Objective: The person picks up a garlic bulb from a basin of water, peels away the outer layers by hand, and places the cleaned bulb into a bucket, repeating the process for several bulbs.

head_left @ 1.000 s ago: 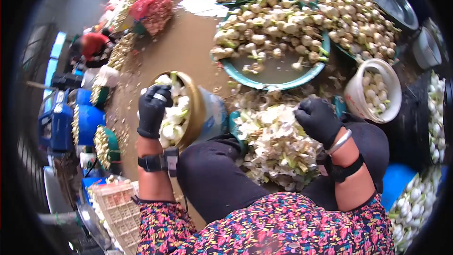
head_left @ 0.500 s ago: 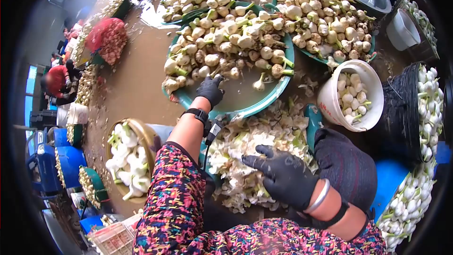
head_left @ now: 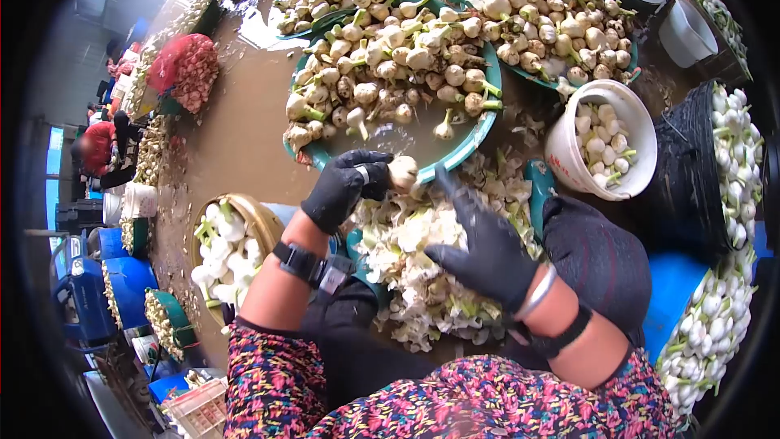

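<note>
My left hand [head_left: 351, 185], in a black glove, grips a garlic bulb [head_left: 402, 171] above the near rim of a green basin. My right hand [head_left: 486, 240], gloved too, is just right of the bulb with its thumb and forefinger spread apart; nothing shows between them. Both hands are above a pile of pale garlic peelings [head_left: 414, 236]. Unpeeled bulbs with roots and dirt [head_left: 390, 57] fill the far part of the basin [head_left: 490, 126], and murky water shows in its near part.
To the right stand a white bucket [head_left: 561, 146] of small peeled bulbs and a black tub [head_left: 678, 162] of white bulbs. A tan bucket [head_left: 272, 232] of cleaned garlic is at the left. More heaped basins lie ahead. A person in red [head_left: 99, 146] sits far left.
My left hand has come back from the basin toward me with a garlic bulb in its fingers. My right hand has risen slightly toward the bulb.
</note>
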A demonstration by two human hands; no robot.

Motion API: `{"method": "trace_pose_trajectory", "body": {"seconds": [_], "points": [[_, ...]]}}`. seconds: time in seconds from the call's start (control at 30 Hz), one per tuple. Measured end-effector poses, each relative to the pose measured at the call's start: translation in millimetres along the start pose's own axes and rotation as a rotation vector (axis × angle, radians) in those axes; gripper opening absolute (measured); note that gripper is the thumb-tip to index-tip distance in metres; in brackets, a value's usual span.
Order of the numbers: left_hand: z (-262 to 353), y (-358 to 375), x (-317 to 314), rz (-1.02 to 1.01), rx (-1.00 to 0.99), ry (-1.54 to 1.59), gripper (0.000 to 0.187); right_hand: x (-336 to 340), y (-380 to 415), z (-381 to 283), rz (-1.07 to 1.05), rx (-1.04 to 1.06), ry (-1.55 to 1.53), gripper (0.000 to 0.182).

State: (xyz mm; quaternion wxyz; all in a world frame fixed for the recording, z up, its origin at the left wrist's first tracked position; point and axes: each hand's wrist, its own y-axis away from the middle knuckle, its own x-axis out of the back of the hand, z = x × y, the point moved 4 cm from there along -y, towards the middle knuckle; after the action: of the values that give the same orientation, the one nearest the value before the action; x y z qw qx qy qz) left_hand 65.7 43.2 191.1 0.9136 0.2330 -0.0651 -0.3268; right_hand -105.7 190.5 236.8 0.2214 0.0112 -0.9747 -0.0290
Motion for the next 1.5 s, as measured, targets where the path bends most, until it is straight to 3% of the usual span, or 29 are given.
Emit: {"method": "trace_pose_trajectory", "body": {"seconds": [0.07, 0.13, 0.17, 0.2, 0.27, 0.33, 0.4, 0.43, 0.47, 0.57, 0.7, 0.8, 0.83, 0.93, 1.07, 1.13, 1.17, 1.23, 1.33, 1.4, 1.43, 1.47, 1.5], "points": [[28.5, 43.3, -34.8, -0.032, -0.016, 0.112, 0.032, -0.9, -4.1, -8.1, 0.065, 0.051, -0.076, 0.086], [43.4, 75.5, -50.5, -0.056, -0.179, -0.157, 0.034, -13.7, -10.6, -5.8, 0.046, 0.174, -0.281, 0.08], [44.7, 86.4, -56.7, -0.007, -0.217, -0.094, 0.036, -16.8, -6.5, -7.3, -0.012, 0.135, -0.508, 0.071], [43.5, 94.6, -60.1, 0.004, -0.224, -0.098, 0.036, -18.0, -4.3, -11.6, -0.018, 0.147, -0.509, 0.071], [38.6, 107.1, -59.3, 0.076, -0.262, 0.169, 0.035, -23.9, -1.8, -16.1, -0.061, 0.098, -0.915, 0.069], [31.1, 110.6, -60.3, 0.077, -0.272, 0.289, 0.03, -26.0, -1.0, -16.5, -0.011, 0.153, -0.884, 0.066], [42.8, 119.4, -68.4, 0.201, -0.928, -0.954, 0.028, -29.9, 0.8, -18.3, -0.035, 0.107, -1.102, 0.064], [43.4, 119.6, -71.1, 0.214, -1.016, -1.113, 0.027, -26.6, 3.5, -16.5, -0.058, -0.024, -1.09, 0.058], [40.9, 122.1, -75.2, 0.209, -1.014, -1.11, 0.027, -27.2, 0.8, -8.1, -0.051, -0.07, -1.142, 0.053], [23.5, 112.7, -73.0, 0.097, -0.357, 0.204, 0.03, -17.3, 0.9, -7.5, -0.041, -0.167, -1.147, 0.051], [26.4, 107.7, -64.4, 0.194, -0.405, 0.115, 0.033, -23.1, 2.6, -12.2, -0.009, -0.058, -1.114, 0.05], [24.3, 104.9, -61.7, 0.198, -0.676, -0.492, 0.023, -26.5, 1.4, -6.4, -0.057, -0.076, -1.156, 0.046], [37.4, 110.6, -65.2, 0.244, -0.876, -1.053, 0.026, -28.2, 0.3, -2.9, -0.115, -0.143, -1.222, 0.043], [34.9, 110.9, -60.5, 0.233, -0.897, -0.94, 0.032, -29.1, 1.1, -1.8, -0.176, -0.204, -1.243, 0.037], [33.6, 111.4, -63.3, 0.247, -0.942, -0.913, 0.03, -31.4, 0.2, -0.3, -0.133, -0.164, -1.211, 0.043], [35.1, 111.7, -66.9, 0.17, -0.644, -0.546, 0.029, -31.5, 0.2, 0.4, -0.075, -0.148, -1.168, 0.047], [41.5, 113.7, -71.9, 0.169, -0.643, -0.545, 0.029, -33.3, -0.3, 1.7, -0.068, -0.122, -1.16, 0.047], [33.1, 108.8, -73.3, 0.086, -0.207, 0.285, 0.028, -33.3, -0.4, 0.3, -0.062, -0.099, -1.151, 0.048], [33.4, 108.5, -69.8, 0.153, -0.261, 0.086, 0.025, -25.6, 0.0, -1.6, -0.057, -0.144, -1.117, 0.042], [21.9, 106.1, -61.5, 0.176, -0.261, 0.038, 0.021, -18.5, -1.8, -3.4, -0.225, 0.038, -0.738, 0.042], [19.6, 105.4, -59.9, 0.197, -0.259, -0.01, 0.017, -16.6, -1.7, -3.1, -0.222, 0.035, -0.74, 0.042], [17.7, 104.9, -60.7, 0.194, -0.255, -0.009, 0.017, -20.1, 0.7, -1.0, -0.326, -0.101, -0.895, 0.043], [24.8, 107.6, -63.2, 0.248, -0.428, -0.295, 0.016, -24.5, 4.8, 0.2, -0.432, -0.24, -1.048, 0.046]]}}
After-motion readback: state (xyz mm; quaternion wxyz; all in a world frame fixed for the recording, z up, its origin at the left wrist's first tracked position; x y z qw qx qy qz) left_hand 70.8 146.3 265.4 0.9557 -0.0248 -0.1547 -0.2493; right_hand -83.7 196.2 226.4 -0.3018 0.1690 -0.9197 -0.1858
